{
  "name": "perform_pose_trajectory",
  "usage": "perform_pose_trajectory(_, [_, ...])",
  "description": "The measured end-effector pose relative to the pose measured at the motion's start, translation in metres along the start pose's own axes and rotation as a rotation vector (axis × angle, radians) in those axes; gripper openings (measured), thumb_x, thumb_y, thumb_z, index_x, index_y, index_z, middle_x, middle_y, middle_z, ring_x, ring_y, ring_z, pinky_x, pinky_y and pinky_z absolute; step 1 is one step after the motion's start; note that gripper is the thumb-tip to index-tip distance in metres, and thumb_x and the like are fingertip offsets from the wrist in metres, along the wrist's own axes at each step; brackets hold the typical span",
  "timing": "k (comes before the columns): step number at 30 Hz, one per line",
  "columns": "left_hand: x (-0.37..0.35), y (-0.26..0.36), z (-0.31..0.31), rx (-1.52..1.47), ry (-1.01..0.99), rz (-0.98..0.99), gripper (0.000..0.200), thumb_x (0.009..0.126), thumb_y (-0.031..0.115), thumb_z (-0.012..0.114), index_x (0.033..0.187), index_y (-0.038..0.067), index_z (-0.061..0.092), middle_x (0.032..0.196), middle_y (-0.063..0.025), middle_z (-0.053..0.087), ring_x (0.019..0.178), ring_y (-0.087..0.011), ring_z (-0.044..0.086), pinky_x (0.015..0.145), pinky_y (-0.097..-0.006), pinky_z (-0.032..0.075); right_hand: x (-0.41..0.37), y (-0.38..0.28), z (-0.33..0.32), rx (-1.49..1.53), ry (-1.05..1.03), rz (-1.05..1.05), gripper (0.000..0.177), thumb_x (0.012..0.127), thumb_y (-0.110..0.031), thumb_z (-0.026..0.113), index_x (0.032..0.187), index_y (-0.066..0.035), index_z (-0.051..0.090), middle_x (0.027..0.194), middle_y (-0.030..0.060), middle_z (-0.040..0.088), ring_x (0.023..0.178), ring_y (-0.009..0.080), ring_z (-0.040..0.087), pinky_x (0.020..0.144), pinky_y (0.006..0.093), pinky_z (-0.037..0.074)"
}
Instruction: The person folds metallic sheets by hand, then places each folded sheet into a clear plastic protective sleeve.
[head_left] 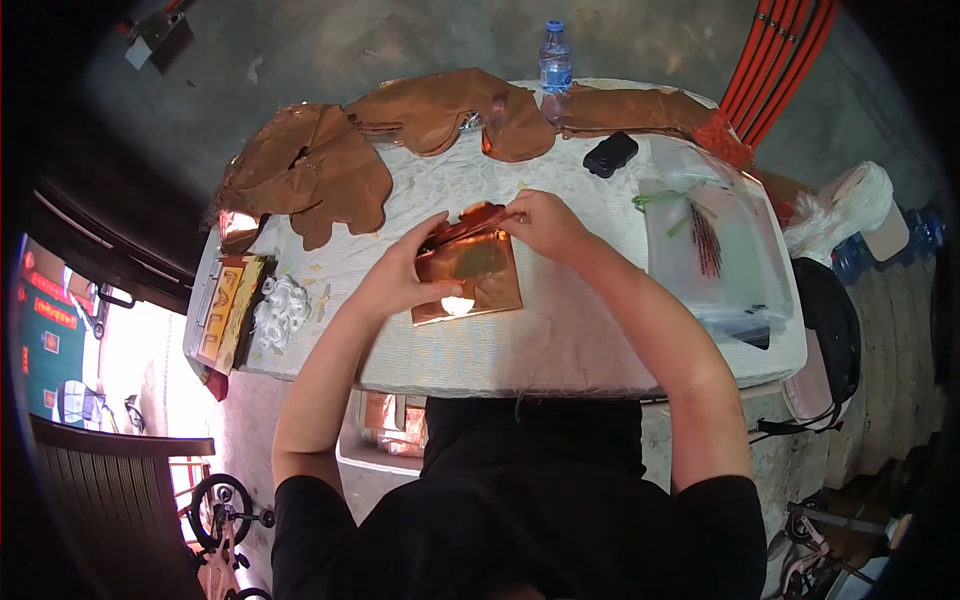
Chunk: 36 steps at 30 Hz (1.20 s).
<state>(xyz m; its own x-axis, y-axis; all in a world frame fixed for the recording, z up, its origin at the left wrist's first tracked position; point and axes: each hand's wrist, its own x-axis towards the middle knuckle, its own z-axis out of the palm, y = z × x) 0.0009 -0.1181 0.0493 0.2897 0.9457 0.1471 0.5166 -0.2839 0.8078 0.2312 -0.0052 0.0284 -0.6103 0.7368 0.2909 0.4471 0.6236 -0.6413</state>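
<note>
A shiny, copper-coloured, roughly rectangular foil piece (495,285) lies near the middle of the white, cloth-covered counter (570,365), with the left hand (400,275) spread over its left side, thumb on top, and the right hand (545,225) pinching its crumpled far edge towards the right. Such slick, thin foil would probably slide or crease easily, so the left hand should press flat and steady near the fold while the right hand works the edge with a light fingertip pinch, smoothing small stretches rather than tugging.
</note>
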Motion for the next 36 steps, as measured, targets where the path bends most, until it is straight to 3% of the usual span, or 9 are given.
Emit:
perform_pose_trajectory(3, [0.007, -0.002, 0.001, -0.056, 0.120, -0.010, 0.067, 0.079, 0.017, 0.073, 0.134, 0.000, 0.040, 0.120, -0.0182, 0.057, 0.112, -0.0237, 0.055, 0.096, -0.0321, 0.043, 0.008, 0.010, 0.000, 0.026, -0.030, 0.044, 0.016, 0.077, -0.016, 0.062, 0.083, -0.003, 0.069, 0.085, 0.0144, 0.065, 0.081, 0.0319, 0.062, 0.073, 0.0385, 0.048])
perform_pose_trajectory(8, [0.025, -0.010, -0.005, -0.091, 0.186, -0.134, 0.046, 0.085, 0.003, 0.064, 0.127, -0.002, 0.046, 0.112, -0.0113, 0.060, 0.103, -0.0158, 0.055, 0.089, -0.0283, 0.045, 0.019, 0.036, 0.006, 0.113, -0.045, -0.022, 0.017, 0.077, -0.014, 0.058, 0.085, -0.004, 0.069, 0.085, 0.0154, 0.067, 0.079, 0.0305, 0.064, 0.072, 0.0371, 0.050])
perform_pose_trajectory(10, [0.033, -0.021, -0.003, -0.182, 0.250, -0.228, 0.036, 0.088, 0.000, 0.058, 0.122, -0.003, 0.050, 0.107, -0.0090, 0.062, 0.094, -0.0123, 0.058, 0.080, -0.0251, 0.048, 0.021, 0.035, 0.003, 0.168, -0.154, 0.064, 0.020, 0.077, -0.005, 0.058, 0.092, 0.001, 0.069, 0.075, 0.0098, 0.065, 0.067, 0.0140, 0.058, 0.061, 0.0288, 0.046])
perform_pose_trajectory(11, [0.037, -0.034, -0.001, -0.165, 0.291, -0.150, 0.032, 0.089, 0.000, 0.057, 0.120, -0.003, 0.052, 0.098, -0.0059, 0.063, 0.084, -0.0092, 0.058, 0.072, -0.0231, 0.049, 0.021, 0.034, 0.003, 0.168, -0.155, 0.066, 0.020, 0.077, -0.005, 0.058, 0.092, 0.001, 0.069, 0.075, 0.0098, 0.065, 0.067, 0.0140, 0.058, 0.061, 0.0288, 0.046])
perform_pose_trajectory(17, [0.042, -0.045, -0.001, -0.270, 0.343, -0.225, 0.016, 0.087, -0.002, 0.058, 0.103, -0.001, 0.057, 0.074, 0.0017, 0.057, 0.061, -0.0051, 0.049, 0.054, -0.0212, 0.042, 0.025, 0.031, 0.004, 0.177, -0.160, 0.169, 0.020, 0.075, -0.002, 0.059, 0.091, 0.000, 0.070, 0.073, 0.0064, 0.065, 0.065, 0.0103, 0.057, 0.059, 0.0272, 0.046])
perform_pose_trajectory(24, [0.040, -0.053, -0.003, -0.576, 0.376, -0.238, 0.014, 0.088, -0.001, 0.059, 0.101, 0.001, 0.057, 0.079, 0.0000, 0.059, 0.064, -0.0055, 0.052, 0.055, -0.0203, 0.043, 0.030, 0.035, -0.004, 0.454, -0.300, 0.193, 0.019, 0.074, -0.003, 0.064, 0.092, 0.002, 0.069, 0.073, 0.0046, 0.066, 0.063, 0.0076, 0.056, 0.056, 0.0226, 0.043])
perform_pose_trajectory(26, [0.038, -0.056, -0.005, -0.593, 0.353, -0.219, 0.014, 0.088, -0.001, 0.059, 0.102, 0.001, 0.057, 0.081, -0.0004, 0.060, 0.065, -0.0056, 0.053, 0.056, -0.0201, 0.043, 0.030, 0.030, -0.010, 0.532, -0.330, 0.210, 0.019, 0.074, -0.003, 0.064, 0.092, 0.002, 0.069, 0.073, 0.0046, 0.066, 0.061, 0.0066, 0.055, 0.053, 0.0210, 0.042])
perform_pose_trajectory(28, [0.036, -0.054, -0.005, -0.610, 0.332, -0.200, 0.014, 0.088, 0.000, 0.059, 0.102, 0.002, 0.057, 0.083, -0.0009, 0.061, 0.066, -0.0057, 0.055, 0.057, -0.0199, 0.044, 0.027, 0.017, -0.021, 0.634, -0.405, 0.385, 0.017, 0.076, -0.005, 0.065, 0.092, 0.002, 0.068, 0.070, 0.0039, 0.065, 0.056, 0.0056, 0.053, 0.048, 0.0189, 0.038])
perform_pose_trajectory(36, [0.034, -0.054, -0.010, -0.642, 0.278, -0.235, 0.014, 0.088, 0.003, 0.061, 0.101, 0.001, 0.059, 0.082, -0.0012, 0.062, 0.066, -0.0072, 0.057, 0.058, -0.0204, 0.047, 0.025, 0.019, -0.022, 0.784, -0.482, 0.437, 0.015, 0.079, -0.010, 0.067, 0.091, 0.001, 0.068, 0.065, 0.0034, 0.063, 0.051, 0.0070, 0.054, 0.044, 0.0187, 0.037])
